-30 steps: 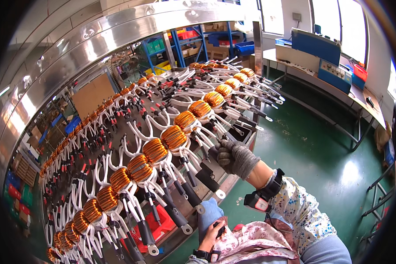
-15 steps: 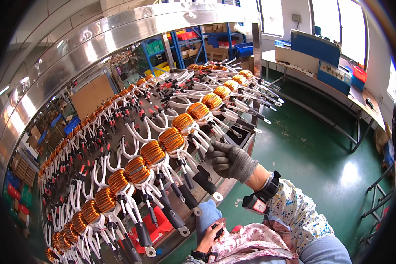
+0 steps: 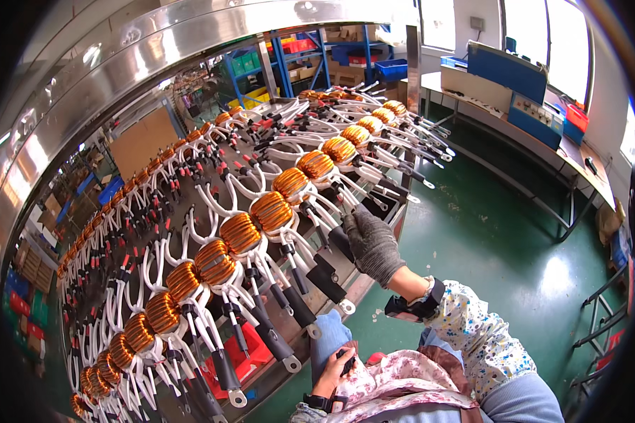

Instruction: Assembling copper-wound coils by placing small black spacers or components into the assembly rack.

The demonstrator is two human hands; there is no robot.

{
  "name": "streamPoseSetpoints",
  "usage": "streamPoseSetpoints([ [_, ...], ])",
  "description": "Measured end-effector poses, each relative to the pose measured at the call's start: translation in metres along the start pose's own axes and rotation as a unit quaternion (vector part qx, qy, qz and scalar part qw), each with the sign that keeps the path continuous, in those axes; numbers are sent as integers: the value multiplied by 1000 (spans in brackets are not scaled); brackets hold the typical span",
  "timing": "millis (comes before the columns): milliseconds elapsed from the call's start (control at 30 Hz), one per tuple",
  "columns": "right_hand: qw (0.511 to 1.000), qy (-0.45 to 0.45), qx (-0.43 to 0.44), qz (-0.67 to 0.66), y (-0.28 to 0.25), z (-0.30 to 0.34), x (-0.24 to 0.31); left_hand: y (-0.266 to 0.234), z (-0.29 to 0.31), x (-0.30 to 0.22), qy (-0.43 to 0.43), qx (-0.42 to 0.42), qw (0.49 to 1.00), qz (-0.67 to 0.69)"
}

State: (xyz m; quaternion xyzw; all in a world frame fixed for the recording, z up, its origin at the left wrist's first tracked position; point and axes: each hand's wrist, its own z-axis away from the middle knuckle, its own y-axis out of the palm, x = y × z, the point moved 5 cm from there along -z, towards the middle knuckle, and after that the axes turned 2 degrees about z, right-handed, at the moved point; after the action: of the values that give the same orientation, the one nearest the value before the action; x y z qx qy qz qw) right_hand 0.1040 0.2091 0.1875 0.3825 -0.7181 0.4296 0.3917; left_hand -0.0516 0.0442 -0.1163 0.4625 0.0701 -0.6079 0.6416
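Note:
Rows of coils wound with copper wire (image 3: 271,211) lie on the bench, with white leads (image 3: 324,208) ending in black sleeves and metal ring lugs (image 3: 346,307). My right hand (image 3: 374,243), in a grey glove, is at the bench's right edge among the leads of one coil. Its fingers are bent together beside a black sleeve (image 3: 341,242); what lies between them is hidden. My left hand (image 3: 328,377), bare, stays low near my lap, closed around a small black object (image 3: 347,359) whose kind I cannot make out.
Under the near coils sits a red tray (image 3: 250,356). A shiny metal beam (image 3: 190,42) spans above the bench, with an upright post (image 3: 413,70) at the far right. Blue shelving (image 3: 289,63) stands behind. A side table (image 3: 487,116) carries blue equipment by the windows.
My right hand has turned its fingers downward and moved in slightly beside the black sleeve. My left hand has shifted little. The bench appears slightly farther left and up in view.

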Motion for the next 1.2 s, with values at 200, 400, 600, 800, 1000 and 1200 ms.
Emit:
streamPoseSetpoints([
  [200,912,262,192,-250,2,-5,6,-2,3,-2,5,19,1000,24],
  [400,914,262,180,-252,0,2,11,5,6,-1,37,27,999,28],
  [600,901,284,189,-267,-3,2,4,57,31,-50,88,75,993,-26],
  [800,906,264,185,-276,-12,16,4,103,50,-130,225,67,959,-158],
  [1000,957,141,199,-158,-53,97,9,117,64,-155,263,34,942,-204],
  [1200,980,-124,149,47,-45,131,-6,131,56,-147,368,86,894,-242],
])
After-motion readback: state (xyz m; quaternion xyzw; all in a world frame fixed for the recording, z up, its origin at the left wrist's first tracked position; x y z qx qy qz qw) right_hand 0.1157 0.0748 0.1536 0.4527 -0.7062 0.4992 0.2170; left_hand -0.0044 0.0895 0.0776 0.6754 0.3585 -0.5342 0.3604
